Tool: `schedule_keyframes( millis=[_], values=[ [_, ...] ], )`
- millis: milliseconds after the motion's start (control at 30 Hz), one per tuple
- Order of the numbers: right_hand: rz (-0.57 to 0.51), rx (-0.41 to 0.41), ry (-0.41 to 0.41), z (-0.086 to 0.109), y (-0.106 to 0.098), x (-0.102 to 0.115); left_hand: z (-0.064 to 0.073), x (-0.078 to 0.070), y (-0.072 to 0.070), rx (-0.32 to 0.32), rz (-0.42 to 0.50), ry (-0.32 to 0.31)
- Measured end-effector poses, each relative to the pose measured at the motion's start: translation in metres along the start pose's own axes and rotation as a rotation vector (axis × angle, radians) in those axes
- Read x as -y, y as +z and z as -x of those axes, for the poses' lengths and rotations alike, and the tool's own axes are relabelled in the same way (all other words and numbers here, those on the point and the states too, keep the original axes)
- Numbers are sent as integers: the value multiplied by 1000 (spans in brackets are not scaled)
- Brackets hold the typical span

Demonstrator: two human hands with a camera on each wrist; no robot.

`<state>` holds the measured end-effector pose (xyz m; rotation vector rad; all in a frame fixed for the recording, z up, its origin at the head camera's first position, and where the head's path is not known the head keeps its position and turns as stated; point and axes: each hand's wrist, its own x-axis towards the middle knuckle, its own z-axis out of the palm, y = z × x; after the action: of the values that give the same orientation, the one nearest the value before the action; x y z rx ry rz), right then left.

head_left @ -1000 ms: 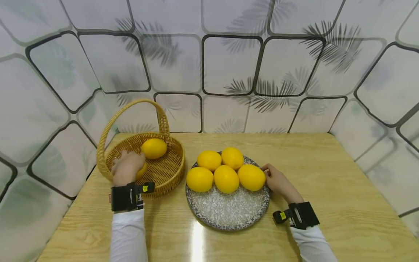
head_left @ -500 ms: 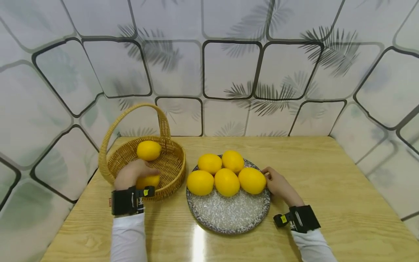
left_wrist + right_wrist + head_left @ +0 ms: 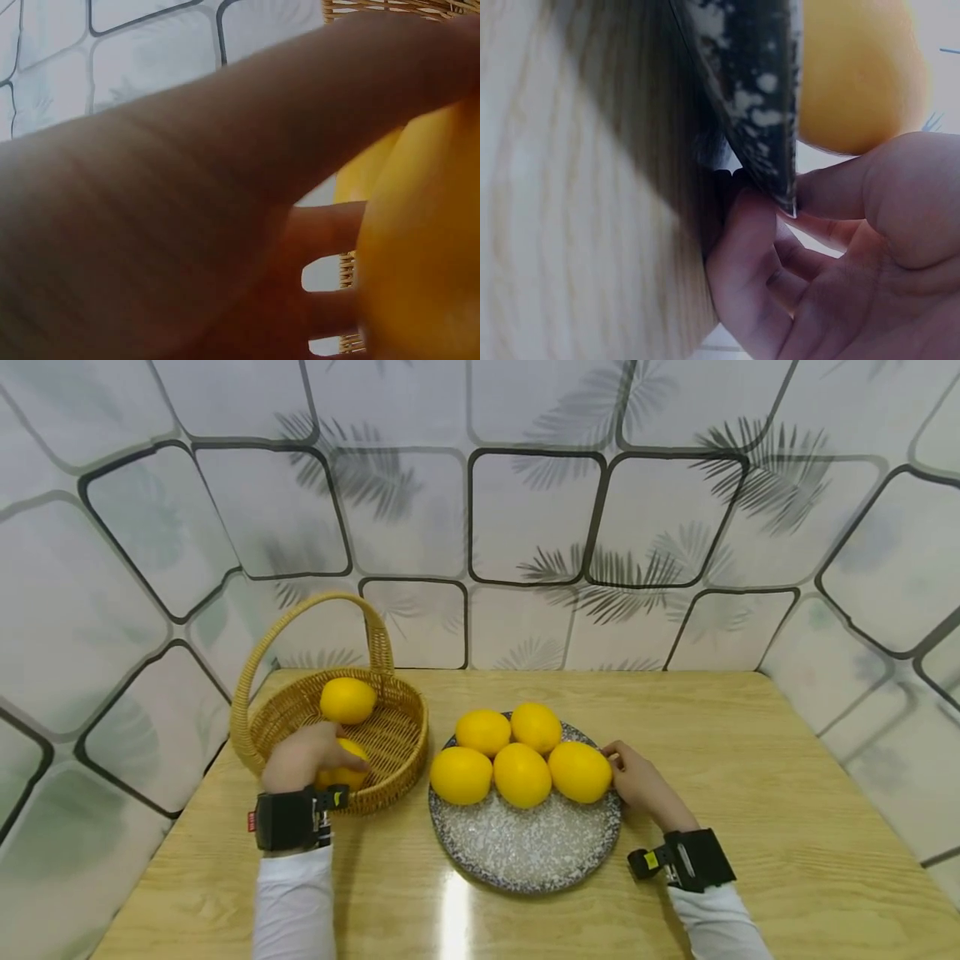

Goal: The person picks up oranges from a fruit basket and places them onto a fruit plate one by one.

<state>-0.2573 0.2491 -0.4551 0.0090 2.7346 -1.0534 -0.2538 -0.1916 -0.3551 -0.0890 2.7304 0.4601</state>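
My left hand reaches into the wicker basket and grips a yellow lemon near the basket's front wall. In the left wrist view, thumb and fingers wrap this lemon from both sides. A second lemon lies behind it in the basket. At the right side of the speckled grey plate, my right hand pinches the rim, thumb above and fingers beneath, as the right wrist view shows. Several lemons sit in two rows on the plate's back half, one close to the right thumb.
The basket's tall arched handle rises over its left and back sides, beside the left forearm. Basket and plate stand close together on a light wooden table. A patterned backdrop closes off the back and both sides.
The left hand has shifted toward the basket's front, and its lemon now shows between thumb and fingers. The other basket lemon has rolled slightly. The right hand stays at the plate's rim.
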Motion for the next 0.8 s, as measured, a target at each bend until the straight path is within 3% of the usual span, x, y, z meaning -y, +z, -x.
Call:
schedule_keyframes(
  millis=[400, 800],
  values=[
    [-3, -9, 0, -1, 0, -1, 4, -8, 4, -53, -37, -29],
    [-4, -13, -5, -1, -1, 0, 4, -9, 3, -23, -49, 34]
  ],
)
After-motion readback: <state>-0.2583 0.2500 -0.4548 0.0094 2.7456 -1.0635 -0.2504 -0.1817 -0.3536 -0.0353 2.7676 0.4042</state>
